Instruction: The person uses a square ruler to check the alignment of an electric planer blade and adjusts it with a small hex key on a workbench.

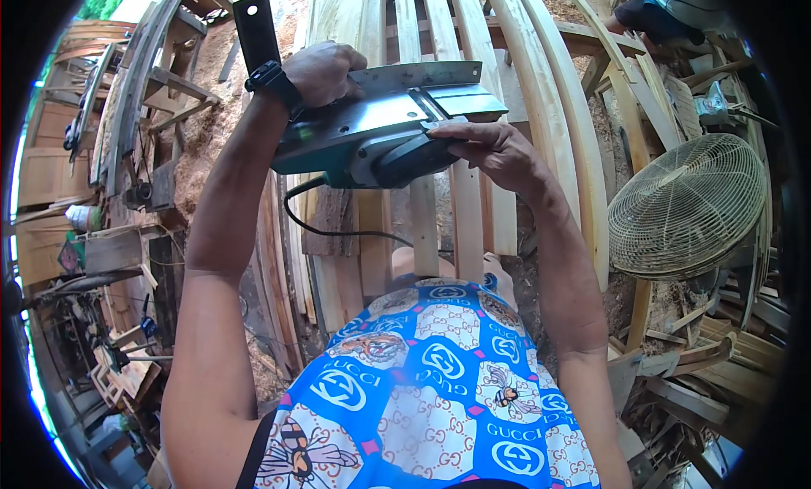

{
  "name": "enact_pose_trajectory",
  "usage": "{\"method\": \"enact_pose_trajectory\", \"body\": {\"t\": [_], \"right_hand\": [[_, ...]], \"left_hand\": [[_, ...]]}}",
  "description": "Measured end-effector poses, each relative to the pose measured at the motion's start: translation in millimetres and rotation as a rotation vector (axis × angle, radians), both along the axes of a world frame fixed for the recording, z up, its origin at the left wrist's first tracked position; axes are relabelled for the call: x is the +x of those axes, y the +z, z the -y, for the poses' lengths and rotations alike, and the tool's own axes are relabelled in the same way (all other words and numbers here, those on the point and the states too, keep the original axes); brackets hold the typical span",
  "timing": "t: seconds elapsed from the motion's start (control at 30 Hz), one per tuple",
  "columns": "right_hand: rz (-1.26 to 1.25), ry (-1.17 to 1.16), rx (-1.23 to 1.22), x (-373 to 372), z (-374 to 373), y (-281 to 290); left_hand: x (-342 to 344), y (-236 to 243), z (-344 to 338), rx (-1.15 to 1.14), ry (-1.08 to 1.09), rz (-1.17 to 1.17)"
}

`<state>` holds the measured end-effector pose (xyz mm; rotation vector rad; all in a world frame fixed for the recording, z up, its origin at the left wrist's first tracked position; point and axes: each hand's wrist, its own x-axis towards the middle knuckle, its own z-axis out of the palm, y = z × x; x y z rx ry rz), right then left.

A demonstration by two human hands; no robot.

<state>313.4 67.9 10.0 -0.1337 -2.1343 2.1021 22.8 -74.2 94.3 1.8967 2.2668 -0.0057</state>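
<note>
An electric hand planer (338, 138), teal and dark with a shiny metal sole, is turned sole up above the boards. My left hand (319, 73) is closed at its far left end, around what looks like a try square (256, 34). A dark flat arm with a hole rises left of the hand, and a grey metal strip (418, 73) runs right along the sole's far edge; where they join is hidden. My right hand (500, 153) pinches the planer's right end near the slot across the sole. A black cord (338, 231) hangs from the planer's left end.
Long pale wooden boards (528, 75) lie side by side beneath the planer. A round wire-caged fan (688, 206) stands at right. Wooden frames and scraps (182, 87) crowd the left, with shavings on the ground. Another person (667, 16) is partly visible at upper right.
</note>
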Motion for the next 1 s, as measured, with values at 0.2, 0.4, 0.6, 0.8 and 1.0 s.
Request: {"method": "enact_pose_trajectory", "body": {"t": [0.2, 0.4, 0.6, 0.8, 1.0], "right_hand": [[0.051, 0.046, 0.093, -4, -7, 5], [0.033, 0.035, 0.104, -3, -5, 0], [-0.099, -0.112, 0.016, 1, 4, -15], [-0.084, -0.247, -0.075, 7, 16, -22], [-0.056, -0.288, -0.033, 8, 17, -20]], "left_hand": [[7, 8, 0, -0.093, 0.065, 0.021], [3, 5, 0, -0.117, 0.088, 0.053], [-3, -4, 0, -0.055, 0.062, 0.041], [9, 7, 10, 0.069, 0.0, 0.057], [43, 36, 40, 0.129, -0.057, 0.175]]}}
